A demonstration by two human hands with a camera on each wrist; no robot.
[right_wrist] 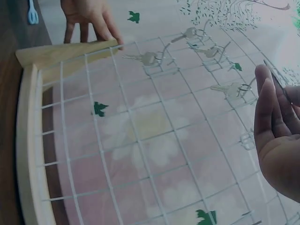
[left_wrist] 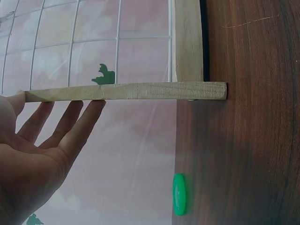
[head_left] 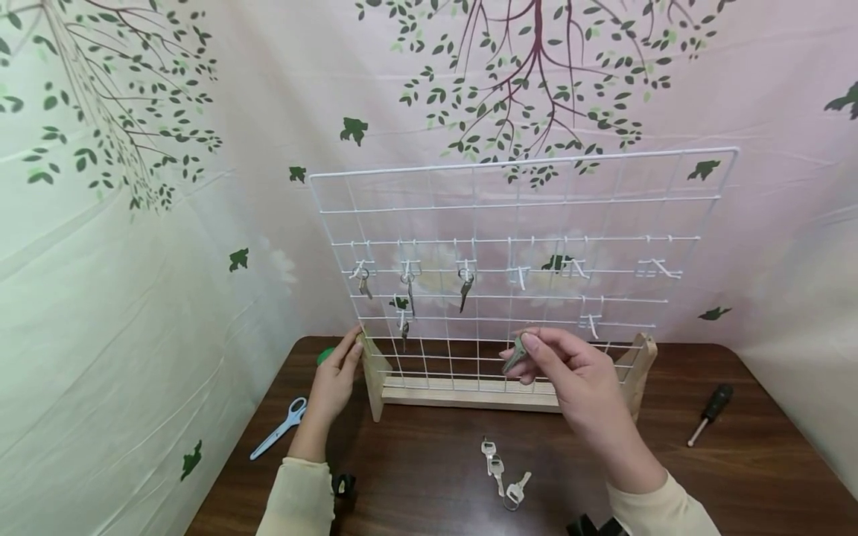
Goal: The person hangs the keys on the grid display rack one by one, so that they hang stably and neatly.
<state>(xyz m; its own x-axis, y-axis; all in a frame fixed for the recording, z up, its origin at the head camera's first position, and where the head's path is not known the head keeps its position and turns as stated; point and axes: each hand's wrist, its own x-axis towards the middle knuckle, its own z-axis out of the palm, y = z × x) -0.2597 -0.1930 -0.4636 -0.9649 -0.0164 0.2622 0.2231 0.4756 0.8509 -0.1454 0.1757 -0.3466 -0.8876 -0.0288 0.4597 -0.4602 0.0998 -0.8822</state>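
My right hand (head_left: 583, 380) pinches a key (head_left: 515, 355) between thumb and fingers, in front of the lower middle of a white wire grid rack (head_left: 477, 298). In the right wrist view the held key (right_wrist: 276, 79) shows as a thin edge-on strip. At the rack's left end, my left hand (head_left: 335, 380) grips the wooden side piece (left_wrist: 140, 91), fingers on its outer face. Several keys hang from hooks on the left half, among them a key (head_left: 465, 289) on a ring. Bare hooks, such as one white hook (head_left: 520, 277), sit further right.
Loose keys (head_left: 496, 467), one with a ring, lie on the dark wooden table (head_left: 415, 476) before the rack. Blue scissors (head_left: 280, 428) lie at left, a screwdriver (head_left: 712, 412) at right. A green round object (left_wrist: 179, 194) is beyond my left hand. Patterned cloth (head_left: 268, 149) hangs behind.
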